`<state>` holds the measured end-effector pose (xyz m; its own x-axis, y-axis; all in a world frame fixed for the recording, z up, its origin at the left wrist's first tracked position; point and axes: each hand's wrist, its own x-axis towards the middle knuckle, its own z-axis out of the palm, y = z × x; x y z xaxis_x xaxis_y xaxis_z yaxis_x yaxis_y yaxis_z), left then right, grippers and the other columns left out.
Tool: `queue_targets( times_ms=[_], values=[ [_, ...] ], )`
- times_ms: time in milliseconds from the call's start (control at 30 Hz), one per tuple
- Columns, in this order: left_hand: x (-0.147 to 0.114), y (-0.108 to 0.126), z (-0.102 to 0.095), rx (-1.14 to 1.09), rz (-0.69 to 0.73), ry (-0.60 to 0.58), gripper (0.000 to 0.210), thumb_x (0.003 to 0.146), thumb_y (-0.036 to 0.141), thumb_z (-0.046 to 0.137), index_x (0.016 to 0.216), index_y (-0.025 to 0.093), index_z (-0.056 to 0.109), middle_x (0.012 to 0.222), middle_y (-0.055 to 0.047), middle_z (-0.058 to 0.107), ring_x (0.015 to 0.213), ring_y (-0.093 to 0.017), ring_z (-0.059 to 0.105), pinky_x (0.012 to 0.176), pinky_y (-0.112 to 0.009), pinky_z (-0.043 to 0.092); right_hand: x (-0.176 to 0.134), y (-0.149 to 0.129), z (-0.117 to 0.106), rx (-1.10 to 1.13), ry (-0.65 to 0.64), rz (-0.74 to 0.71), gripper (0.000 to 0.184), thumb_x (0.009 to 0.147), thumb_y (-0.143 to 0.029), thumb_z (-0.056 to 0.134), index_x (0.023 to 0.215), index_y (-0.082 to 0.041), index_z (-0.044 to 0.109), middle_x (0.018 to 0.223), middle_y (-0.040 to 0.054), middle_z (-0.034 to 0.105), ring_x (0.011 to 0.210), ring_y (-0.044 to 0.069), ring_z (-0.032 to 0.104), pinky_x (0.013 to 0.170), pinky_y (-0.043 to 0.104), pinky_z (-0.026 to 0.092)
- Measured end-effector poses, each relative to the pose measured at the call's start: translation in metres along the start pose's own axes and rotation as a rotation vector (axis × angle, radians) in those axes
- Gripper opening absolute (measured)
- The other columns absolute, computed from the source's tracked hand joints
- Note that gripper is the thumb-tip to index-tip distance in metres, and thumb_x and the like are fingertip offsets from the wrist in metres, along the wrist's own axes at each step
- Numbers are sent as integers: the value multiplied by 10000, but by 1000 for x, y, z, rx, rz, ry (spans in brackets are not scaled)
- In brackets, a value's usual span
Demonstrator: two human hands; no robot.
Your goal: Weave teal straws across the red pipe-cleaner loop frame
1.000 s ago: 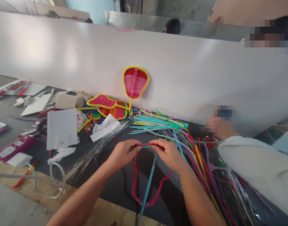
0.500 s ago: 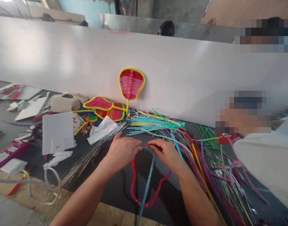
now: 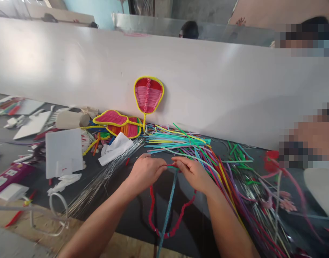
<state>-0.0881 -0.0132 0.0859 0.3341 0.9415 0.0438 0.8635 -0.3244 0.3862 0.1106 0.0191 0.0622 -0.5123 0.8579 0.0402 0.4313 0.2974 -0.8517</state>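
My left hand (image 3: 146, 172) and my right hand (image 3: 193, 175) are close together over the dark tabletop. Both pinch a short stretch of red pipe cleaner (image 3: 172, 165), with a bit of teal along its underside. A twisted light-blue pipe cleaner strand (image 3: 169, 206) runs down from just below this spot toward the table's front edge. Beneath my hands curves a red fuzzy loop (image 3: 151, 208), crossed by the blue strand near its bottom. My hands hide its upper ends, so I cannot tell whether it joins the pinched piece.
Beyond my hands lie teal and yellow pipe cleaners (image 3: 177, 139). A pink-and-red, yellow-edged piece (image 3: 153, 96) stands against the white board (image 3: 220, 79). Silver wires (image 3: 105, 179), a white card (image 3: 64, 152) and a white cable (image 3: 59, 231) lie leftward. At right, a person handles red and pink strands.
My hands have shifted slightly right and closer together on the red pipe cleaner. The person at right has moved farther right, and the red piece there has moved too.
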Motion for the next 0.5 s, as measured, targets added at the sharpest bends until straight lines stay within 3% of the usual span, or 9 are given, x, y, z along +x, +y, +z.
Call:
queue_targets(
  times_ms=[167, 500],
  values=[
    [0, -3, 0, 10, -26, -18, 228, 904, 307, 452, 900, 251, 673, 844, 7, 729, 822, -184, 654, 926, -359, 344, -1, 0, -9, -40, -3, 28, 301, 919, -385, 431, 1065, -225, 640, 1004, 36, 695, 929, 192, 635, 814, 315, 476],
    [0, 0, 1, 43, -7, -6, 232, 905, 285, 445, 893, 236, 672, 837, -6, 729, 817, -197, 655, 912, -380, 343, 1, -4, 5, -85, -15, -12, 195, 865, -291, 517, 968, -242, 675, 869, -4, 701, 766, 149, 634, 667, 250, 458]
  ],
)
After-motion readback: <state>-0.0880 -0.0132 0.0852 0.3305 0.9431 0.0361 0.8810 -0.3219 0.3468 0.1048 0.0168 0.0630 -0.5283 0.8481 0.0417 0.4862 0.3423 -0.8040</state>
